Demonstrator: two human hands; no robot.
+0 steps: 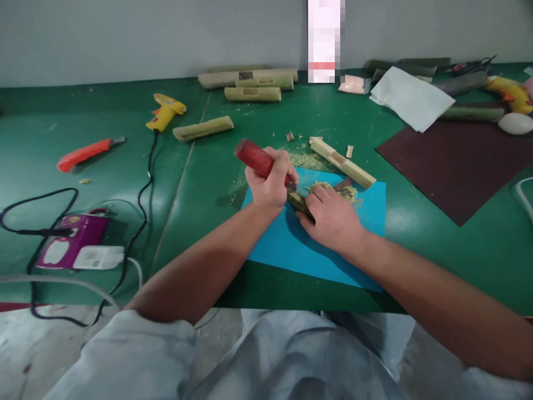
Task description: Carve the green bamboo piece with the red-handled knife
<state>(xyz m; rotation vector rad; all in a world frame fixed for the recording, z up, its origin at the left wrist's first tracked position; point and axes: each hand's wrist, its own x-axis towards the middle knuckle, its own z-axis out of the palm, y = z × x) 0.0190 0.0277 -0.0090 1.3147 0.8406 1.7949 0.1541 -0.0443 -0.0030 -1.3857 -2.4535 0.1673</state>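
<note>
My left hand (270,183) is closed in a fist around the red wooden handle (255,157) of a tool, its blade end hidden below the fist. My right hand (333,216) presses down on a dark green bamboo piece (300,203), fingers curled over it. Both hands work over a blue mat (366,211) on the green table (208,183). Pale shavings (350,191) lie on the mat beside my right hand. A cut bamboo tube with a slot (342,162) lies just beyond the mat.
Several bamboo tubes (250,83) lie at the back, one more (203,128) nearer. A yellow glue gun (164,111), an orange utility knife (85,154) and a purple device with cables (75,244) are at left. A dark brown mat (453,166) and white paper (410,97) are at right.
</note>
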